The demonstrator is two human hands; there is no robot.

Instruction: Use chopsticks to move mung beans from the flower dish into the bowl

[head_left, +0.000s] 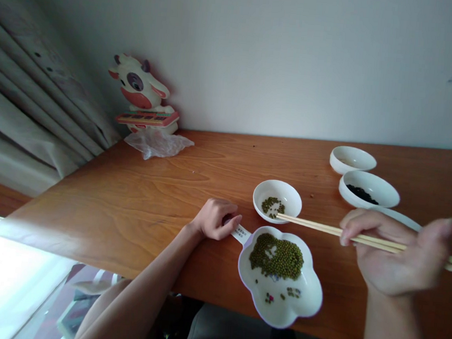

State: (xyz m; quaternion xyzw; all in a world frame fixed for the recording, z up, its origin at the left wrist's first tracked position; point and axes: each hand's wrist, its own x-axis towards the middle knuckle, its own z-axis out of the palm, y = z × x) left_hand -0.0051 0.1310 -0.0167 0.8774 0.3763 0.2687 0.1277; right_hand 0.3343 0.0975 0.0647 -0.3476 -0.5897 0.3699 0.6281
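Note:
My left hand is closed around the handle of a white flower-shaped dish with a lilac rim, near the table's front edge. Green mung beans cover the dish's far part, and a few lie scattered nearer me. My right hand grips a pair of light wooden chopsticks, which point left. Their tips are close together at the near rim of a small white bowl just beyond the dish. Inside that bowl lie some green beans. I cannot make out a bean between the tips.
At the right stand a bowl of dark beans, a white bowl behind it, and another bowl partly hidden by my right hand. A toy cow with a keyboard and a clear plastic bag stand far left. A wall bounds the table.

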